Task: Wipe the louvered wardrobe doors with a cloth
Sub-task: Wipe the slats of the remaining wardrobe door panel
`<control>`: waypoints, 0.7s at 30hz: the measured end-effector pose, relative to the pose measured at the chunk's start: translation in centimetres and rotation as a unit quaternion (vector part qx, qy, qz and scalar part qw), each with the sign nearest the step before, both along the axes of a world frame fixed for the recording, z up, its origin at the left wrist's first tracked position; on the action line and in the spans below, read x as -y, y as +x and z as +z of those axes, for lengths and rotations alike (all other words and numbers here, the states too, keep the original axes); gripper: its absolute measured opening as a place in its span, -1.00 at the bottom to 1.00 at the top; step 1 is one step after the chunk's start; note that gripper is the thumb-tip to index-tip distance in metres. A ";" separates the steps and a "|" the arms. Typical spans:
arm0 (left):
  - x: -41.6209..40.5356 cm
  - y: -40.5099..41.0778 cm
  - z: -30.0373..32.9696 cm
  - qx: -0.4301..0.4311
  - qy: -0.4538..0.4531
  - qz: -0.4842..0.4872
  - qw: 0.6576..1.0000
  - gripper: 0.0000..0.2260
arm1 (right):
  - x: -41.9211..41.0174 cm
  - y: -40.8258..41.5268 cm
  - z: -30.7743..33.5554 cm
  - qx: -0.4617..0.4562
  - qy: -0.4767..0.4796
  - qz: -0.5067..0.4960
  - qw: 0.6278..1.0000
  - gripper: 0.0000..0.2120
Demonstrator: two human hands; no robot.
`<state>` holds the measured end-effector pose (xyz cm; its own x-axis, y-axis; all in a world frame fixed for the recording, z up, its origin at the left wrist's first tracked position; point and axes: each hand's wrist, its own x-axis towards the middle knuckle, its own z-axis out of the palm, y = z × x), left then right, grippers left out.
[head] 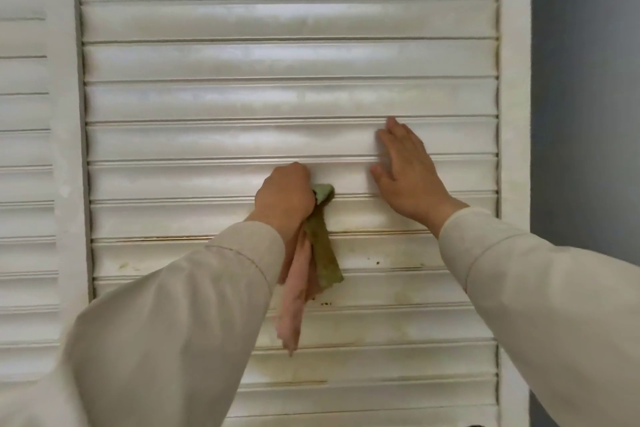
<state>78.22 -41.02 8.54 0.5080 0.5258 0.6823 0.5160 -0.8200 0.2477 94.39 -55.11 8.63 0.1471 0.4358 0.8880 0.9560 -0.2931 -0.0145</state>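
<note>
With our left hand (pixel 285 192) gripping the cloth (pixel 322 250) mid-frame and our right hand (pixel 403 172) flat, we risk smearing grime onto clean slats (pixel 277 100) above.

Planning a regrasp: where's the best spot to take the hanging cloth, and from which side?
Probably the dangling pink tail of the cloth, below the left hand that grips its bunched top. Come from the front-right: it hangs free and narrow against the louvered door, while the left sleeve blocks the other side.

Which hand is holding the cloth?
The left hand grips the green and pink cloth against the louvered door. The right hand holds nothing; it rests flat on the slats with straight fingers.
</note>
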 end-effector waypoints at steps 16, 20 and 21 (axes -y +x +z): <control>5.3 3.4 0.7 -0.027 0.008 0.085 0.996 -0.81 | 10.5 10.6 -3.2 -0.471 0.231 0.065 0.849 -0.34; 9.4 7.7 0.7 -0.031 0.043 0.057 0.997 -0.79 | 11.0 10.7 -3.1 -0.477 0.209 0.070 0.851 -0.39; 10.5 8.9 0.8 -0.035 0.052 0.049 0.997 -0.78 | 11.2 10.8 -3.0 -0.477 0.207 0.071 0.851 -0.42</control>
